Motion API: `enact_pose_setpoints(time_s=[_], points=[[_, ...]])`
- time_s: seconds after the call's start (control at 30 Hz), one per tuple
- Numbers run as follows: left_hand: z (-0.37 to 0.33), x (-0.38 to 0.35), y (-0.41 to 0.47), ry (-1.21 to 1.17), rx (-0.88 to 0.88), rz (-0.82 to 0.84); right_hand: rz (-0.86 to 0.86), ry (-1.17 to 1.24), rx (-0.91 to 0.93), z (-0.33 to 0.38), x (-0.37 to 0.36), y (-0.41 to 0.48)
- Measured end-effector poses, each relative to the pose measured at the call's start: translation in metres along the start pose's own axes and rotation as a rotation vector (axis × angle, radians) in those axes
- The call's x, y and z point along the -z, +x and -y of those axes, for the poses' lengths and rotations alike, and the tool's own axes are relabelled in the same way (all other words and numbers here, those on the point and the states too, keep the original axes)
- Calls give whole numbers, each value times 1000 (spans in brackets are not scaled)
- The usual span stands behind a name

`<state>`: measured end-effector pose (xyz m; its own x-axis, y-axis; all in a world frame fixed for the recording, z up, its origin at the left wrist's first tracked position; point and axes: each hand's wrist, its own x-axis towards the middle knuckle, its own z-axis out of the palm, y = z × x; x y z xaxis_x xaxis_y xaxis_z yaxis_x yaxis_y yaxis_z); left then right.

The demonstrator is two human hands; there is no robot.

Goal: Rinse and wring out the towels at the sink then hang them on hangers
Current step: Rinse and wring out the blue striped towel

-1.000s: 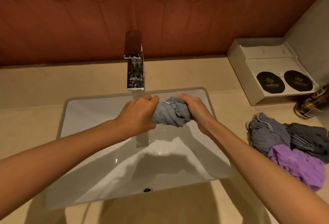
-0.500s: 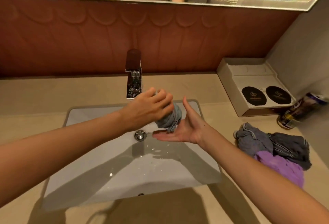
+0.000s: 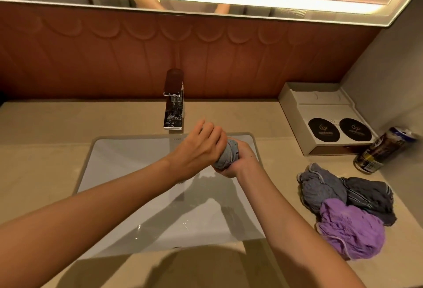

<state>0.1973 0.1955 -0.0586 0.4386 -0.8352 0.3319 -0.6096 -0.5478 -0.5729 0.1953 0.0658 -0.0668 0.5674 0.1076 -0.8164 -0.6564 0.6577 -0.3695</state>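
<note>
A bunched grey-blue towel [image 3: 227,156] is squeezed between both hands above the white sink [image 3: 128,173], just in front of the chrome faucet [image 3: 174,109]. My left hand [image 3: 201,150] wraps over its upper end from the left. My right hand [image 3: 240,162] grips its lower end from below and the right. Most of the towel is hidden inside the two fists. No water runs from the faucet; the basin floor is wet.
On the beige counter at the right lie a grey towel [image 3: 320,187], a dark striped towel [image 3: 368,196] and a purple towel [image 3: 350,230]. Behind them stand a white tray with two black discs [image 3: 327,123] and a can [image 3: 384,150]. A lit mirror runs overhead.
The view tilted up, bringing the mirror in. My right hand let go and lay open under the towel half a second ago; now it grips the towel's lower end again.
</note>
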Motion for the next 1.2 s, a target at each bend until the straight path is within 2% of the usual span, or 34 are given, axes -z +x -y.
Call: enact_pose_setpoints(time_s=[0.07,0.13,0.33,0.37,0.47,0.57,0.63,0.7,0.93,1.07,1.2], points=[[-2,-5,-3,-36,27,26,32,8,53,1,1,1],[-8,-4,0,-90,134,128,37,30,108,0,3,7],[-26,9,6,-596,717,430,-144,-62,433,3,-7,10],[-29,9,6,-665,794,452,-179,-91,495,6,-7,8],[-35,6,7,-744,934,382,-188,-182,598,12,-10,5],[-41,-4,4,-837,995,385,-232,-308,683,5,-11,10],[-47,-4,-1,-944,1073,330,-297,-451,771,-1,-12,10],[-52,-5,-5,-998,1138,277,-276,-547,809,-4,-12,8],[-61,4,-4,-1174,1188,229,-238,-789,885,3,-10,-2],[-63,3,-2,-1235,1137,284,-226,-878,892,6,-5,-6],[-58,3,-1,-1319,1119,313,-252,-1011,987,7,-7,-14]])
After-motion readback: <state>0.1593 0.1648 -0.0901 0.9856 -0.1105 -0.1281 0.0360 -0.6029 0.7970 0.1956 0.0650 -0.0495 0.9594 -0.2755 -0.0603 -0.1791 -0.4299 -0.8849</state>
